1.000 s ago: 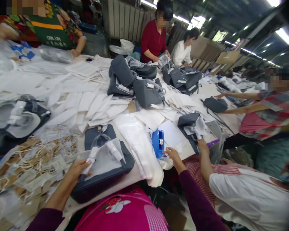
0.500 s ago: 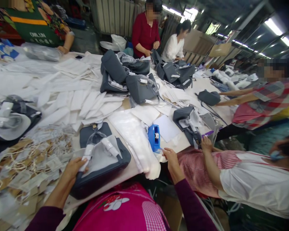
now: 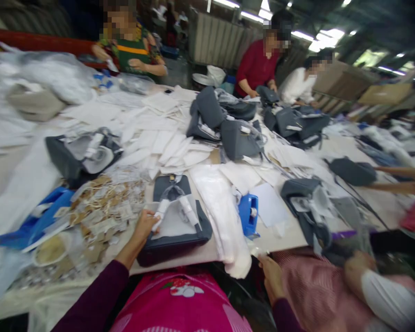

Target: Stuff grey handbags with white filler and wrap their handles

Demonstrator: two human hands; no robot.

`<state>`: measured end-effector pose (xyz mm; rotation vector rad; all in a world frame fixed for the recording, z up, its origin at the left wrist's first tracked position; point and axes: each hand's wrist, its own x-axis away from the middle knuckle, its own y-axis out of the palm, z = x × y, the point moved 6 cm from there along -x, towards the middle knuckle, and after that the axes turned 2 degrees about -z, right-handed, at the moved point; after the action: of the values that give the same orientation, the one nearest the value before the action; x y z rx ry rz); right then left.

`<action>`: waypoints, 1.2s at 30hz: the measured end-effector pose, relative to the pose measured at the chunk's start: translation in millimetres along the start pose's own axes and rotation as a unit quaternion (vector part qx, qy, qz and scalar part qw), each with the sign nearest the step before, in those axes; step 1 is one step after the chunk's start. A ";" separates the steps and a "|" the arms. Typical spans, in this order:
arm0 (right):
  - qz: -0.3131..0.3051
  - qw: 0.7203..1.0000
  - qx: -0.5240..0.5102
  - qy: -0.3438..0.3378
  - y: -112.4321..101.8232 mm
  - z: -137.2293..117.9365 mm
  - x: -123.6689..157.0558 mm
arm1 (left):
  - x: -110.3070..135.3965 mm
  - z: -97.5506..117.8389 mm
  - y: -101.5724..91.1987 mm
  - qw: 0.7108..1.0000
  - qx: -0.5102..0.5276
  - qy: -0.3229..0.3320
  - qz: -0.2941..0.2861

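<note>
Workshop hall, strip lights overhead. A long table [image 3: 287, 237] is covered w/ white sheets, grey bags and packing bits. On the far side three people are at work: one in a green top [image 3: 134, 50], one in red [image 3: 257, 67], one in white [image 3: 297, 85].

L to R along the near edge: a blue plastic piece [image 3: 31, 221] at far left, then a heap of brown string tags [image 3: 103, 203]. Behind the heap lies a grey bag [image 3: 79, 157] w/ white wrapping on it.

Next is the left hand [image 3: 143, 226], arm in a dark purple sleeve, reaching over the edge onto the dark bag [image 3: 174, 240]. That bag lies flat at the near edge, straight in front of the wearer. Thumb and fingers are closed around the lower end of its white-wrapped handle [image 3: 159, 214]; the other wrapped end is just beside it, free.

R of the bag a stack of white plastic sleeves [image 3: 228, 216] hangs over the table edge. Just beside it stands a blue tape dispenser [image 3: 248, 214].

The right hand [image 3: 271, 274] is below the table edge, off the surface, near the overhanging end of the stack. Its fingers look curled, but motion blur — cannot tell if they hold anything.

Further R: another grey bag [image 3: 304, 198], then a co-worker's hand [image 3: 354, 272] w/ white sleeve — blurred, well apart from the dark bag.
</note>
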<state>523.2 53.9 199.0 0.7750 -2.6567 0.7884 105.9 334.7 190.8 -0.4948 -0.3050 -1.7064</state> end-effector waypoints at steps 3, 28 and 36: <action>-0.128 0.988 -0.054 0.070 50.6 -15.4 17.1 | -2.1 -6.4 -2.0 1.000 -0.013 0.010 0.016; -0.449 0.828 0.290 -0.166 398.2 -141.6 117.4 | 13.3 2.3 -15.3 0.970 -0.230 0.039 0.064; -0.489 0.807 0.305 -0.126 388.9 -130.1 104.6 | 9.6 -2.7 -14.5 0.979 -0.195 0.042 0.033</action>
<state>231.8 360.2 179.8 2.2555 -1.6585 1.2266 90.0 327.9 194.1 -0.7081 0.1126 -1.7220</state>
